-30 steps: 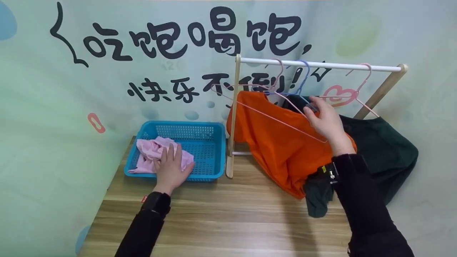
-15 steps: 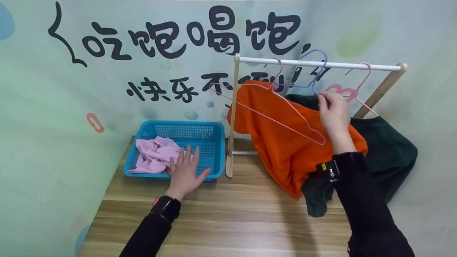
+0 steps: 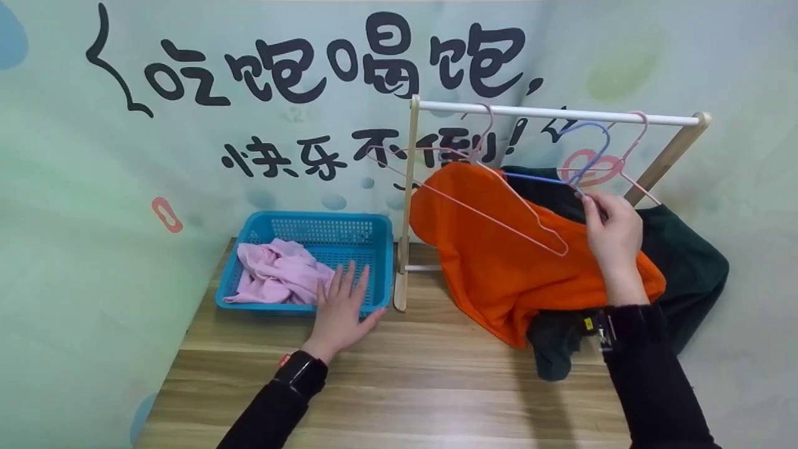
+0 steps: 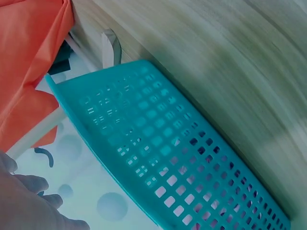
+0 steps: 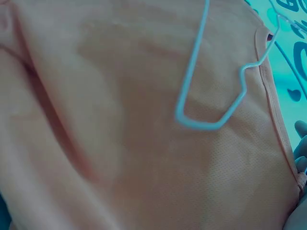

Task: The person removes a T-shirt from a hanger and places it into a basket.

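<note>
My right hand (image 3: 614, 234) pinches the blue clothes hanger (image 3: 583, 165) just below its hook. That hook now sits lower than the white rail (image 3: 536, 111), off it. An orange top (image 3: 499, 262) hangs from this hanger, behind a bare pink hanger (image 3: 477, 156) on the rail. With fingers spread and straight, my left hand (image 3: 340, 318) is over the front right rim of the blue basket (image 3: 377, 262). A crumpled pink garment (image 3: 280, 271) lies in the basket's left half, beside the fingers. In the right wrist view the orange fabric (image 5: 144, 120) nearly fills the picture.
A dark green garment (image 3: 679, 268) hangs behind on another pink hanger (image 3: 639, 143) at the right. The rack's wooden post (image 3: 405, 249) stands between basket and clothes. Wood-grain table (image 3: 405, 386) lies in front, a printed backdrop (image 3: 187, 156) behind.
My right hand lifted the blue hanger's hook over the rail, then brought it right and down with the orange top. My left hand left the pink garment and moved right, fingers spreading.
</note>
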Motion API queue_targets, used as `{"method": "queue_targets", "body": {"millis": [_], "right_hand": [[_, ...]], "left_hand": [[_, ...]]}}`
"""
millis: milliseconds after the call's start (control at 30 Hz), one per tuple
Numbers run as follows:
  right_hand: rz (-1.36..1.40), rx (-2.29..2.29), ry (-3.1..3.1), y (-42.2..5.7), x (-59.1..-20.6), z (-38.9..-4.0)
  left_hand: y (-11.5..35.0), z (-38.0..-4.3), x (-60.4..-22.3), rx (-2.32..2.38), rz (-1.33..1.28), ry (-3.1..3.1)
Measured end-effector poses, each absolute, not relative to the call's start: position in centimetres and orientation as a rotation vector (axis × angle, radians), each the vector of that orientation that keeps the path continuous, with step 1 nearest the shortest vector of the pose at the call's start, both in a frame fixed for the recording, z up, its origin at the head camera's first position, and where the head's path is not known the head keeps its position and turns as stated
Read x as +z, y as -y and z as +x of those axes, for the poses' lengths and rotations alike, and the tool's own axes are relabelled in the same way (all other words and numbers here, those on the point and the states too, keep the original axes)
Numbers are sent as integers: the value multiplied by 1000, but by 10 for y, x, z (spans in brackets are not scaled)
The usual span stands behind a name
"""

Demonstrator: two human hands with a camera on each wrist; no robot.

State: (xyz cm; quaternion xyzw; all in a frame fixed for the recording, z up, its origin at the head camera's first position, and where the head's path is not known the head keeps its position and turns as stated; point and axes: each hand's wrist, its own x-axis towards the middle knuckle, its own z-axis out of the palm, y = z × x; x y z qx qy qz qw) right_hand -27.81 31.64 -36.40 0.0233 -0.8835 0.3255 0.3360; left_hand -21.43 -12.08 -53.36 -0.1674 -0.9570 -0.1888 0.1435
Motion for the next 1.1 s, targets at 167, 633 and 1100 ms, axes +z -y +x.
{"method": "queue_targets", "body": {"millis": [167, 633, 1100], "right_hand": [[121, 853, 2217, -329, -388, -269], [162, 862, 2296, -353, -462, -236], [682, 786, 2092, -352, -513, -222]], "left_hand": [[117, -210, -535, -591, -501, 2739], [104, -204, -541, -569, -529, 2805], [90, -201, -545, -565, -572, 2770]]}}
